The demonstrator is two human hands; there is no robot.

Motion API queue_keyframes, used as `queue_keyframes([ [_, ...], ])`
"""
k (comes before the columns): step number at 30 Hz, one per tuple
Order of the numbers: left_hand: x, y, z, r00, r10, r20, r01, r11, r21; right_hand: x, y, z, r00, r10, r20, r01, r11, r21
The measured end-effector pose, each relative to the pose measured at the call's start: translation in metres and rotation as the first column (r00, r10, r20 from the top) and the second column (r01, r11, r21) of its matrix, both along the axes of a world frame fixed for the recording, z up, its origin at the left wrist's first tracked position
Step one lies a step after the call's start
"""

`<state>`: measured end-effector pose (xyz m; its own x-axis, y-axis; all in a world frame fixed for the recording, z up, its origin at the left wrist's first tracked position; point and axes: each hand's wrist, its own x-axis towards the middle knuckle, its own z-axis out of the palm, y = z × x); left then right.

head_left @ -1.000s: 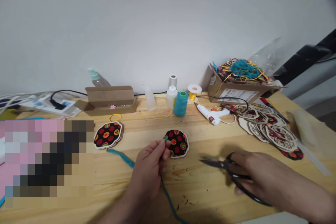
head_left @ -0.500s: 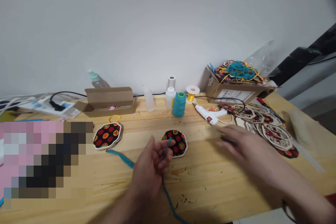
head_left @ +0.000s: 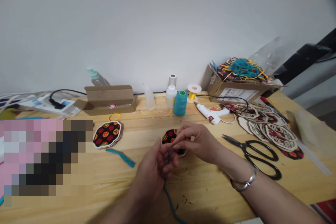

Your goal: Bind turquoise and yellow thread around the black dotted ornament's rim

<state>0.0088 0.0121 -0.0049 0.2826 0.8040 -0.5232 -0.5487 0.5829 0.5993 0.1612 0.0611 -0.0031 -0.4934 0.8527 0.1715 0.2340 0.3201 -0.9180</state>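
My left hand is closed around a teal cord that trails down toward the table's near edge. My right hand meets it, fingers pinched at the cord's upper end. Both hands hover just over a black fabric-covered piece with red and green dots, which lies on the wooden table and is partly hidden by my fingers. Black scissors rest on the table to the right of my right wrist, which wears a silver bangle.
A stack of similar dotted pieces and a teal cord scrap lie at left. Behind stand a teal thread spool, white bottles, a glue gun, two cardboard boxes and cut-out pieces at right.
My right hand has put the scissors down on the table at right and come back left to join my left hand at the teal cord.
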Motion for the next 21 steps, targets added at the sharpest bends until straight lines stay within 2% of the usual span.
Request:
queue_keyframes([
  [4, 0.002, -0.001, -0.004, 0.998, 0.017, -0.065, -0.012, 0.997, 0.078, 0.002, 0.000, 0.002, 0.992, -0.033, 0.124, 0.020, 0.994, 0.104],
  [7, 0.004, -0.001, -0.007, 0.995, -0.016, -0.095, 0.030, 0.988, 0.154, 0.004, 0.001, 0.001, 0.978, -0.044, 0.202, 0.012, 0.987, 0.161],
  [14, 0.004, -0.001, -0.013, 0.989, -0.042, -0.140, 0.064, 0.985, 0.162, 0.004, 0.001, -0.003, 0.975, -0.030, 0.222, -0.025, 0.970, 0.242],
  [17, 0.004, -0.001, -0.012, 0.987, 0.010, -0.162, 0.017, 0.986, 0.164, 0.011, 0.006, 0.000, 0.967, -0.072, 0.243, 0.010, 0.969, 0.247],
  [19, 0.004, -0.001, -0.010, 0.983, 0.072, -0.168, -0.045, 0.986, 0.158, 0.018, 0.011, 0.002, 0.925, -0.155, 0.346, 0.062, 0.962, 0.265],
  [21, 0.004, 0.000, -0.009, 0.976, 0.130, -0.174, -0.100, 0.981, 0.168, 0.026, 0.013, 0.004, 0.846, -0.198, 0.494, 0.062, 0.958, 0.279],
])
